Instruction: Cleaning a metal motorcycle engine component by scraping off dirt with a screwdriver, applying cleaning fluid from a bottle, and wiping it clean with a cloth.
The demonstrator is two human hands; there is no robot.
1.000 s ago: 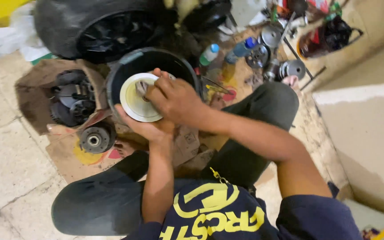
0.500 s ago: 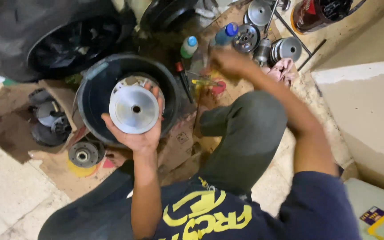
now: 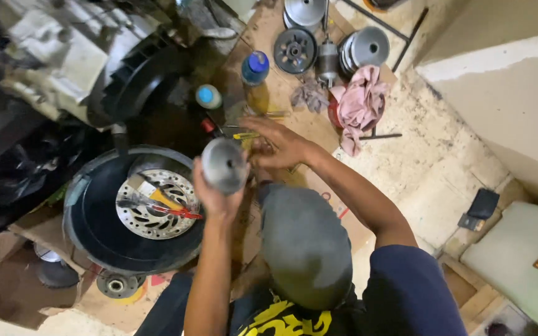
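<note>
The tiled floor [image 3: 431, 155] carries flattened cardboard [image 3: 281, 109] spread across its middle. On the cardboard at the far side lie metal pulley discs [image 3: 359, 50], a dark toothed wheel [image 3: 294, 50], two blue-capped bottles [image 3: 254, 67] and a pink rag [image 3: 361, 102]. To the left sits a round black basin [image 3: 94, 230] with a perforated brake disc [image 3: 154, 205] inside. A small dark pad [image 3: 482, 204] lies on the tiles at right.

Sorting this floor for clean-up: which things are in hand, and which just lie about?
In hand:
left hand holding grey metal disc
right hand over yellow-handled tool

Lying about:
pink rag
blue-capped bottle
black basin with brake disc
</note>
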